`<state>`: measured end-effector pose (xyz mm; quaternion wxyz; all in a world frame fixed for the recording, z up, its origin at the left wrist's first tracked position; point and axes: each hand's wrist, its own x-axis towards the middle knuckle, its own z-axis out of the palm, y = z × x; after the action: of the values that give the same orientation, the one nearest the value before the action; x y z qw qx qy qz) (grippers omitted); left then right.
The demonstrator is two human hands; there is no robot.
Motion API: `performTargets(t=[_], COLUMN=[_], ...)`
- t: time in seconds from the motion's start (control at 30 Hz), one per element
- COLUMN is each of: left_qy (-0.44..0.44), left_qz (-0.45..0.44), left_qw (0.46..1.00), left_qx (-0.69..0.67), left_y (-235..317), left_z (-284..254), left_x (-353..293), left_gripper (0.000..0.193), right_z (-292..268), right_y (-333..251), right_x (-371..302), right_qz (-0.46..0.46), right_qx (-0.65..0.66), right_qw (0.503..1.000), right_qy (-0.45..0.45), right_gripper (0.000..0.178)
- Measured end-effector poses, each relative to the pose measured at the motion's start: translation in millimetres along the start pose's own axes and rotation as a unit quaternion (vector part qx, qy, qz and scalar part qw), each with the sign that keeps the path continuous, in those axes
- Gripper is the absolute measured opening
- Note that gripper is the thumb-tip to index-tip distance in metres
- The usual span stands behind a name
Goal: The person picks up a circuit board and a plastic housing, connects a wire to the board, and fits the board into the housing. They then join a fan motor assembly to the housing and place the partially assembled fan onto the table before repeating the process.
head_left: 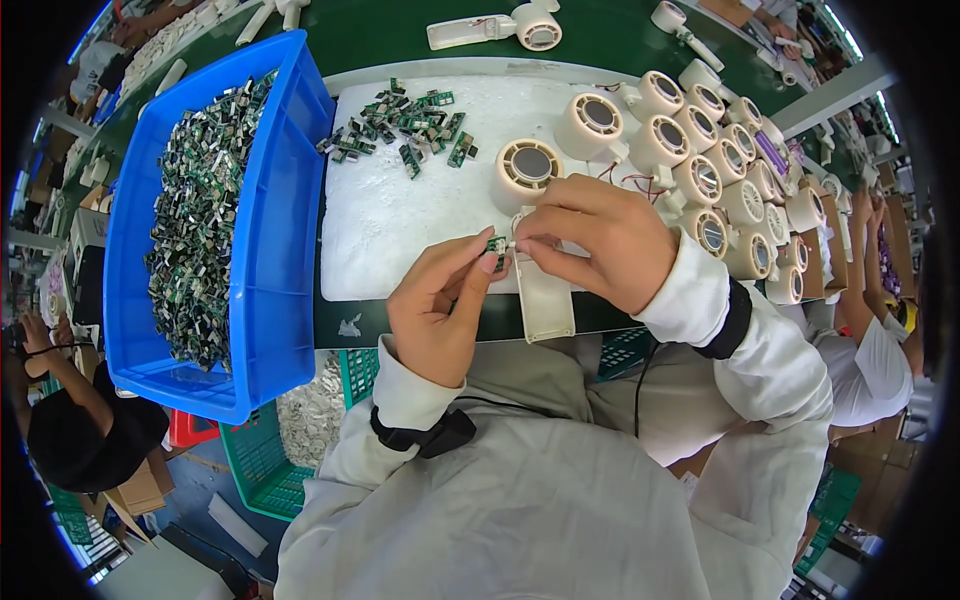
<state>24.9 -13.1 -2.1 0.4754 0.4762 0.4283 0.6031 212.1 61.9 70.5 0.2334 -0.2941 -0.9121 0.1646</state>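
Observation:
In my left hand [438, 300] a small green circuit board [497, 252] is pinched between thumb and fingertips. Close beside it, my right hand [600, 240] is closed in a pinch on a small white plug [513, 245], mostly covered by the fingers. Under both hands lies a cream handheld fan [528, 168], its round head away from me. The open, hollow handle [546, 305] of that fan points toward me and reaches past the edge of the white foam sheet [400, 235]. My right hand hides the joint between head and handle.
A blue bin [262, 290] full of circuit boards stands at the left. More loose circuit boards [415, 122] lie at the foam's far side. Several cream fan heads [668, 140] crowd the right. Another fan [490, 32] rests on the green table [375, 40]. Other people work at both sides.

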Motion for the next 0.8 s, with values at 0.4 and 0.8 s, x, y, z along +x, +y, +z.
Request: performTargets(t=[0.4, 0.8], left_qy=[-0.055, 0.046], left_qz=[0.014, 0.21], left_qw=[0.998, 0.931], left_qx=[-0.006, 0.294], left_y=[-5, 4], left_z=[-7, 7], left_x=[2, -9], left_gripper=[0.026, 0.039], right_z=[-3, 22], right_y=[6, -35], right_x=[0, -5], right_qz=[-0.039, 0.197], right_qx=[-0.005, 0.171], right_qw=[0.999, 0.962], right_qy=[-0.003, 0.086], right_gripper=[0.013, 0.009])
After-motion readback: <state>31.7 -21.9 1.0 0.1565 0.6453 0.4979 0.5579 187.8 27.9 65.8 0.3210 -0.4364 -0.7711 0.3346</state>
